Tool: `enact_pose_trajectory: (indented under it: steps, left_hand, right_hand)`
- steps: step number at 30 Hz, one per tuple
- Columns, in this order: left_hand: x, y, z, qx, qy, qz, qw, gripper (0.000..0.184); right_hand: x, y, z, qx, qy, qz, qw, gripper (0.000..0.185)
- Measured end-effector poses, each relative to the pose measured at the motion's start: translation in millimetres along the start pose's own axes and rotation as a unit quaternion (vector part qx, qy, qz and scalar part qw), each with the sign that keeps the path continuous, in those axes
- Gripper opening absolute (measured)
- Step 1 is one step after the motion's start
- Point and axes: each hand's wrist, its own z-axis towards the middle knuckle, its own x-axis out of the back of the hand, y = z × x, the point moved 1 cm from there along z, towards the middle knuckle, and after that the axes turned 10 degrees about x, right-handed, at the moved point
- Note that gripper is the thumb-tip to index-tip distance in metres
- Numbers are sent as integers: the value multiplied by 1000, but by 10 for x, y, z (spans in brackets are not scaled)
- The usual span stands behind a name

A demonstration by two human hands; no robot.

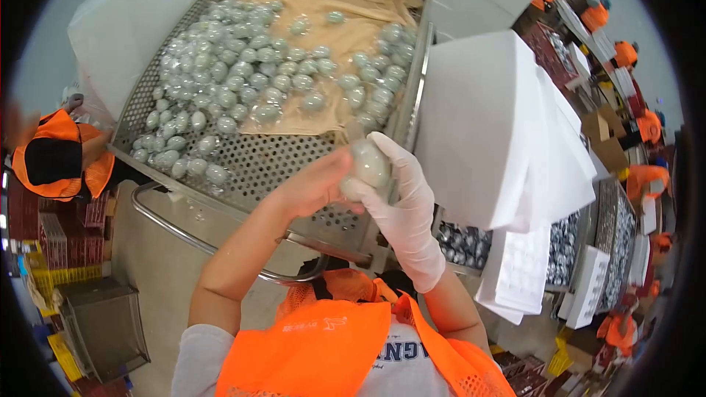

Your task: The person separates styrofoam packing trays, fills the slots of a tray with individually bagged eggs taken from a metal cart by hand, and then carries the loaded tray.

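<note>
My left hand, bare, is at the left side of a pale egg over the near right part of a perforated metal tray; its fingers are smeared by motion. My right hand, in a white glove, holds the egg between thumb and fingers. Something pale lies lower between the hands, too blurred to tell. Many pale green eggs in clear wrapping lie in the tray, heaped at the left, with a smaller group at the right edge. A tan cloth lies beneath some of them.
A metal rail curves along the tray's near side. White foam sheets stand at the right, beside white egg trays and dark eggs. A person in an orange vest is at the left; several others work at the far right.
</note>
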Motion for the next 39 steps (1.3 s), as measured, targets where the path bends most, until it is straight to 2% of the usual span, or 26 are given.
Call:
enact_pose_trajectory:
  steps: [2,3,6,7,10,11,13,15,18,21,24,27,30,35,37,39]
  left_hand:
    - [-158,-175,41,22,-50,-60,997,74]
    - [-342,-252,55,13,-57,-101,993,73]
    - [-748,-536,190,-10,-24,-80,996,69]
    - [-925,-650,283,-19,-22,-86,996,68]
    - [-1466,-985,593,-32,-5,-85,996,65]
    - [-1643,-1096,680,-30,9,-74,997,63]
    - [-1975,-1289,837,-3,5,-64,998,60]
    - [-2245,-1514,1028,27,-2,-31,999,60]
    - [-2715,-1790,1270,47,16,12,999,64]
    - [-3001,-2088,1496,72,0,3,997,60]
    - [-3256,-2334,1652,78,-9,-21,997,54]
    - [-3377,-2535,1693,76,3,-37,996,52]
    - [-3344,-2635,1679,58,10,-31,998,53]
    - [-3276,-2657,1654,22,60,-1,998,51]
    - [-3184,-2730,1742,30,90,-11,995,48]
    - [-3102,-2785,1894,26,112,7,993,47]
  right_hand:
    - [287,38,-192,-109,59,210,970,65]
    - [476,-159,-197,-169,84,330,925,63]
    - [1038,-89,-568,-60,42,72,995,65]
    - [1146,-153,-684,-82,101,101,986,66]
    - [1675,-173,-1100,-67,144,-34,987,63]
    - [1894,-223,-1191,-81,118,-75,987,62]
    - [2258,-173,-1338,43,133,-101,985,65]
    - [2540,-88,-1598,113,179,-161,964,67]
    - [2945,-43,-1984,78,196,-183,960,63]
    - [3279,2,-2374,-8,216,-162,963,63]
    - [3619,-15,-2514,5,164,-225,960,65]
    - [3825,16,-2711,-72,92,-167,979,56]
    - [3790,197,-2828,-75,183,-50,979,51]
    - [4146,729,-2672,-177,206,-149,951,36]
    - [4303,1303,-2522,-92,212,-198,953,35]
    - [4346,1920,-2344,-63,199,-177,962,30]
